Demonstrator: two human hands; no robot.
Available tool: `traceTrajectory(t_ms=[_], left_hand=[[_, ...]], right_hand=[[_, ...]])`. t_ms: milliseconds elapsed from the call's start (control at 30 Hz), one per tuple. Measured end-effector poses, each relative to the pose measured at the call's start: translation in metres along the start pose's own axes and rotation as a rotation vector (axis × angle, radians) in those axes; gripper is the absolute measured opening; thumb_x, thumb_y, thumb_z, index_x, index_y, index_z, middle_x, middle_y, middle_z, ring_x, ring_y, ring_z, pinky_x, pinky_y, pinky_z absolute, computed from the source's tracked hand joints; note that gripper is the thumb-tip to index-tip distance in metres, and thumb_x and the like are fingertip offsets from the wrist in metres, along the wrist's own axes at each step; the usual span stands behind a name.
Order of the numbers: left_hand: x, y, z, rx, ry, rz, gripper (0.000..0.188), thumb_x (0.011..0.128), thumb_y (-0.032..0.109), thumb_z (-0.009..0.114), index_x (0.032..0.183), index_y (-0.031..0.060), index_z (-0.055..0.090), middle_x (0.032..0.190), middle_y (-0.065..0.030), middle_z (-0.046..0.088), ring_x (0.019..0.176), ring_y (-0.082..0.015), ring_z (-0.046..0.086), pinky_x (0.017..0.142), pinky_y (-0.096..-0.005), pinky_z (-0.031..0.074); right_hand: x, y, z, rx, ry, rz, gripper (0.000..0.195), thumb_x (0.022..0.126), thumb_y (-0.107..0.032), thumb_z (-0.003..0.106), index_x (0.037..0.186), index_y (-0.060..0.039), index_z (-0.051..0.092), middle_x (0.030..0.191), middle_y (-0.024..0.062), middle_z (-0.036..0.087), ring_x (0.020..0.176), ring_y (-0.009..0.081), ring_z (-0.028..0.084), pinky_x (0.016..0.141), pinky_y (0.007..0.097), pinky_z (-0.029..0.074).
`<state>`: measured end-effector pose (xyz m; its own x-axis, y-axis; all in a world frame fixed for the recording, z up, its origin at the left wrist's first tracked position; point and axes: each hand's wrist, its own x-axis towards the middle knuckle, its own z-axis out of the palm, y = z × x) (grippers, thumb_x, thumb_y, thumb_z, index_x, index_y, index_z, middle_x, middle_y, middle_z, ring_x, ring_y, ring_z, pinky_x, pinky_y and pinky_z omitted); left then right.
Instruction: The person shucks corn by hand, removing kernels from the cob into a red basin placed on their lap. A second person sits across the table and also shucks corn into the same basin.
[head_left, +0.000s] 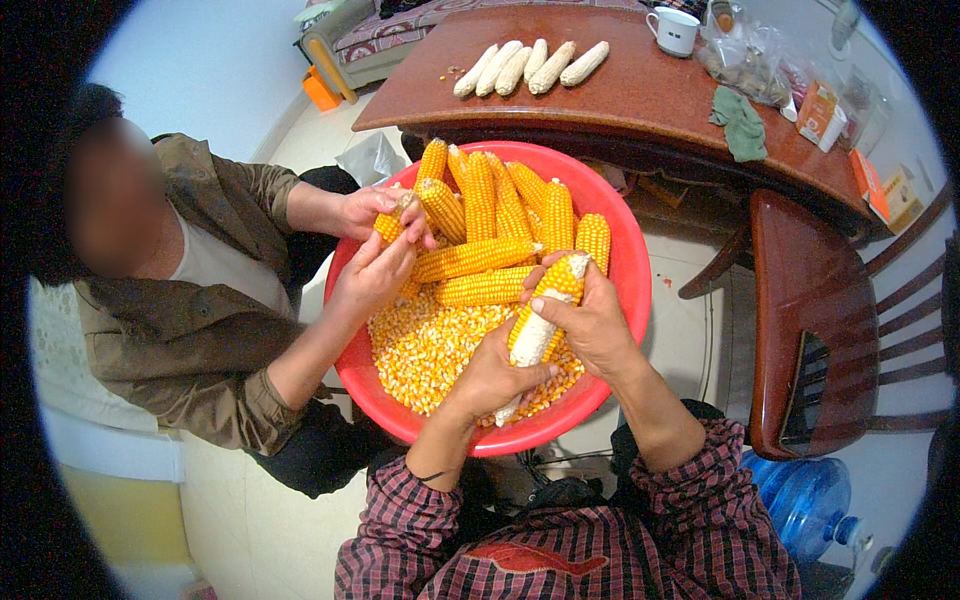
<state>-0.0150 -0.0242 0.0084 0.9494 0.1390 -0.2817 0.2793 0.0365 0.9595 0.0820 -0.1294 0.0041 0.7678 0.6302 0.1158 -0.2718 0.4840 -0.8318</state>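
A partly shelled ear of corn (534, 337) slants between my two hands above a red plastic basin (637, 262). Its near side is bare white cob, while yellow kernels still cover the far end and edges. My left hand (496, 375) wraps the lower part of the ear. Around the upper part closes my right hand (600, 319), its thumb pressed at the edge of the kernel rows. Loose corn kernels (427, 360) fill the near half of the basin. Behind them whole yellow ears of corn (480, 199) are heaped, and two lie crosswise in the middle.
At the left a co-worker's hands (382, 255) hold another ear over the basin. Several bare cobs (511, 69) lie on the brown table (630, 97), with a white mug (673, 31) and green cloth (738, 124). A wooden chair (810, 300) and blue water jug (802, 502) stand right.
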Motion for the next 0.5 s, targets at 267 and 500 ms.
traceTrajectory(t_ms=[267, 500], left_hand=[[-0.001, 0.004, -0.001, 0.088, -0.005, 0.028, 0.046, 0.07, 0.003, 0.068, 0.111, 0.0035, 0.048, 0.078, -0.0002, 0.054, 0.06, -0.0077, 0.05, 0.053, -0.0237, 0.043], [0.001, -0.003, -0.003, 0.093, -0.013, 0.089, 0.049, 0.067, 0.006, 0.07, 0.112, 0.0021, 0.049, 0.088, -0.0031, 0.057, 0.075, -0.0109, 0.053, 0.066, -0.0255, 0.045]], right_hand=[[0.003, -0.005, -0.004, 0.146, -0.029, 0.085, 0.035, 0.08, -0.01, 0.062, 0.11, -0.0025, 0.045, 0.097, 0.0091, 0.056, 0.087, 0.019, 0.058, 0.079, 0.0311, 0.048], [0.001, -0.004, -0.004, 0.202, -0.109, 0.043, 0.032, 0.08, -0.005, 0.059, 0.109, -0.0041, 0.046, 0.097, 0.0107, 0.056, 0.089, 0.0207, 0.057, 0.081, 0.0331, 0.047]])
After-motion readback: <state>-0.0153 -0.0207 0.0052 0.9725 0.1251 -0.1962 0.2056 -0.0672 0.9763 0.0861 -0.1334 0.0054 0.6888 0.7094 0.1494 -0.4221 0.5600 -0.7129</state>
